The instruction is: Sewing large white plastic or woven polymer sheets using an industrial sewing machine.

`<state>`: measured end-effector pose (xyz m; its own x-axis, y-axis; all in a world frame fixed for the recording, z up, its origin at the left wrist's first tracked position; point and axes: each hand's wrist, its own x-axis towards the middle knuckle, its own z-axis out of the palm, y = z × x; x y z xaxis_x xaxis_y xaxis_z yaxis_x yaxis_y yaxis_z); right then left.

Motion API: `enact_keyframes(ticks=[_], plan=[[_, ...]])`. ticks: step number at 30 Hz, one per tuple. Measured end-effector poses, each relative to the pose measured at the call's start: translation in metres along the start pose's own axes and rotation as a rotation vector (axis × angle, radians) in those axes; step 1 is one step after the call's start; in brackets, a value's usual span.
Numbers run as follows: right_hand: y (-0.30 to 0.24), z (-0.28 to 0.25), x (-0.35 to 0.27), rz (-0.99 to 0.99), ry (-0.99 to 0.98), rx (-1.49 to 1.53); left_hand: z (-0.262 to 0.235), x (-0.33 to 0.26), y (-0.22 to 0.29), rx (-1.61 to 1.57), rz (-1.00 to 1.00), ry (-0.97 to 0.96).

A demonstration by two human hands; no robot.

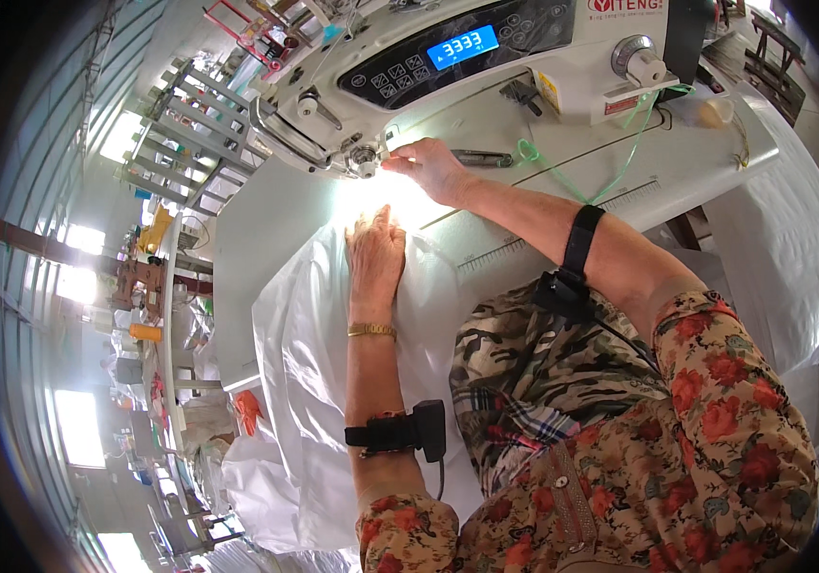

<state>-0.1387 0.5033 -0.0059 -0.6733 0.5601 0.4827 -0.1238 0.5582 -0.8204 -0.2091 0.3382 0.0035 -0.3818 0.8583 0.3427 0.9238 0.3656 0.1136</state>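
Floral shirt (619, 487) nearest; both hands far, at the white sewing machine (562, 67).
Left hand (375, 253) palm-down on the far end of the white sheet (300, 320), fingers extended, not gripping. Right hand (436, 172) just right of the needle head (363, 160), fingers bunched; lamp glare there, can't tell if they grip anything. Sheet runs from the glare toward near left, draping off the surface (252, 239). Dark slim tool (483, 159) just beyond right wrist, green thread (527, 150) right of it.
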Motion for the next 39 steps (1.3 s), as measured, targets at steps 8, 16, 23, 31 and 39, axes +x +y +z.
enact_keyframes(ticks=[8, 16, 23, 31, 39], plan=[[-0.004, -0.006, -0.003, 0.055, 0.013, 0.032, -0.019, -0.024, 0.02, -0.002, 0.082, -0.009], [-0.001, 0.0, -0.006, -0.019, -0.027, -0.217, -0.011, -0.011, 0.009, -0.02, 0.012, -0.051], [-0.005, -0.003, -0.007, 0.0, -0.086, -0.225, -0.006, -0.009, 0.001, -0.002, 0.018, -0.046], [-0.048, -0.035, -0.087, -0.085, -0.203, 0.115, -0.038, -0.092, 0.035, -0.596, -0.086, 0.132], [-0.053, -0.055, -0.224, 0.216, -0.576, 0.001, 0.017, -0.356, 0.061, -0.126, -0.491, 0.25]])
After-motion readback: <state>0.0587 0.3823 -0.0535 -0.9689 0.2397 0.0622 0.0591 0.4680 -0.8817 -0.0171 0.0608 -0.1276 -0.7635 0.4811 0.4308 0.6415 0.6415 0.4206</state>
